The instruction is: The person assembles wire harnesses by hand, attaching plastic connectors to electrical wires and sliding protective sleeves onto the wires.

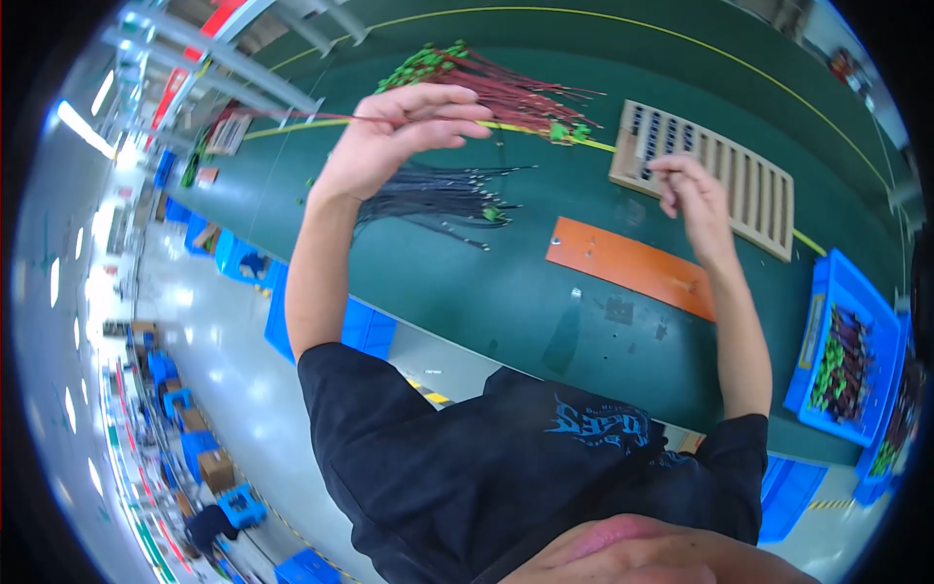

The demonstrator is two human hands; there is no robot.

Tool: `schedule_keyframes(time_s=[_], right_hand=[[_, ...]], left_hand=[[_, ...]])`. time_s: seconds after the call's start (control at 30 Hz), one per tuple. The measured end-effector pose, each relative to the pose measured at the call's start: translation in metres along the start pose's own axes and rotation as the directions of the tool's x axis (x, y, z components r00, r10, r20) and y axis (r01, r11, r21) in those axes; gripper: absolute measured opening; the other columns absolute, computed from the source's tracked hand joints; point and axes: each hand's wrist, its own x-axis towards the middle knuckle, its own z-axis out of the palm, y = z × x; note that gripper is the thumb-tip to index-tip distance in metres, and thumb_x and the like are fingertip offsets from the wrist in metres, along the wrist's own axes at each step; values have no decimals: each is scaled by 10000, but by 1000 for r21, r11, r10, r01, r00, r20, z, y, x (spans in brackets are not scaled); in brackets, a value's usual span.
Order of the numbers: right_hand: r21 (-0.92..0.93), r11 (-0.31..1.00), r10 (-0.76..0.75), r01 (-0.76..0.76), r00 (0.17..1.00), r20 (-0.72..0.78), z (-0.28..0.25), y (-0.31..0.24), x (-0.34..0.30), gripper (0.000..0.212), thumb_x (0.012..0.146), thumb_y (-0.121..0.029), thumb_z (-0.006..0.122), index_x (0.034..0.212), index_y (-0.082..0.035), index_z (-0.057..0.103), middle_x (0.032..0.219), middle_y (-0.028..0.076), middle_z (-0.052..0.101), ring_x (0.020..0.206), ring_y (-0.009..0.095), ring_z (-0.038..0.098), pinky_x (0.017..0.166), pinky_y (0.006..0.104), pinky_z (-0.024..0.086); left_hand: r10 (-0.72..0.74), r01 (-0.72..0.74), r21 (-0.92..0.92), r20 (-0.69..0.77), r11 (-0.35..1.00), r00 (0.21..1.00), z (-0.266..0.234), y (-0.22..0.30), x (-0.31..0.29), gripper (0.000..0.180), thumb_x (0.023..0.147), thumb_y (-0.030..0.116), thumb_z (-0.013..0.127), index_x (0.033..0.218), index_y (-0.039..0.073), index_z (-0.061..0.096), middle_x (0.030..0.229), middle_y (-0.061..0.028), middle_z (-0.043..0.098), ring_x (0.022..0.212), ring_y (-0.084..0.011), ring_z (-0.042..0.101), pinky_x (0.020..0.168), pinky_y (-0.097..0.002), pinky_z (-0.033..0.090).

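Note:
My left hand [413,125] is closed, with a thin red wire [331,116] running through it between thumb and fingers. Beyond it lies a bundle of red wires [506,90] with green ends [423,66]. On the near side of that hand is a bundle of black wires [428,200] with pale tips. My right hand [696,195] is at the near left edge of a slotted wooden rack [771,185], fingertips pinched together. Small dark parts [671,133] fill several left slots of the rack. Whatever sits between the right fingertips is too small to make out.
An orange board [623,265] lies on the green tabletop [467,302], below my right hand. At the right stands a blue bin [812,336] holding wires with green ends. Metal frame bars [224,63] rise at the far left. Blue bins [365,331] stand below the table edge.

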Motion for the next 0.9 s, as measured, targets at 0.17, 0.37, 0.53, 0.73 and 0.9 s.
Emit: schedule_keyframes(time_s=[0.17, 0.37, 0.53, 0.73, 0.9], right_hand=[[-380, 889, -328, 256, 935, -137, 41, -43, -39, 450, 872, -86, 732, 1305, -48, 613, 904, 3, 451, 718, 94, 430, 664, 240, 393], [-129, 979, -188, 158, 944, -270, 24, -26, -76, 339, 932, -75, 688, 1264, -13, 658, 916, 10, 544, 700, 70, 472, 609, 229, 396], [240, 970, 43, 39, 944, -329, 17, -8, -113, 257, 1027, -167, 582, 1135, 34, 703, 976, 48, 653, 628, 75, 510, 553, 214, 395], [341, 939, 116, 41, 897, -426, -9, -7, -138, 347, 1051, -236, 544, 1244, 33, 649, 1205, 191, 672, 715, 90, 578, 612, 235, 479], [531, 846, 290, -46, 876, -386, -1, -12, -134, 396, 1055, -244, 533, 1311, 53, 583, 1225, 208, 665, 743, 112, 610, 687, 251, 554]], left_hand=[[-103, 33, 226, 304, 973, 947, 82, 1, 51, 273, 1034, 201, 553, 994, -24, 702, 764, -67, 661, 674, -121, 591, 637, -276, 486], [-154, -144, 374, 659, 916, 736, 172, -14, 79, 471, 1037, 401, 528, 803, 17, 671, 589, -53, 541, 592, -145, 527, 586, -336, 442], [27, -275, 205, 755, 939, 656, 209, -71, 71, 522, 1070, 420, 442, 808, 12, 635, 619, -59, 557, 545, -179, 525, 574, -351, 453], [-415, 626, 89, 818, 775, 397, 203, -69, 40, 549, 1082, 485, 363, 1044, -18, 580, 614, 9, 473, 488, -105, 453, 503, -256, 466], [-441, 597, 157, 820, 787, 365, 186, -77, 28, 563, 1077, 505, 361, 1065, -6, 596, 595, 36, 393, 485, -60, 381, 434, -239, 378]])
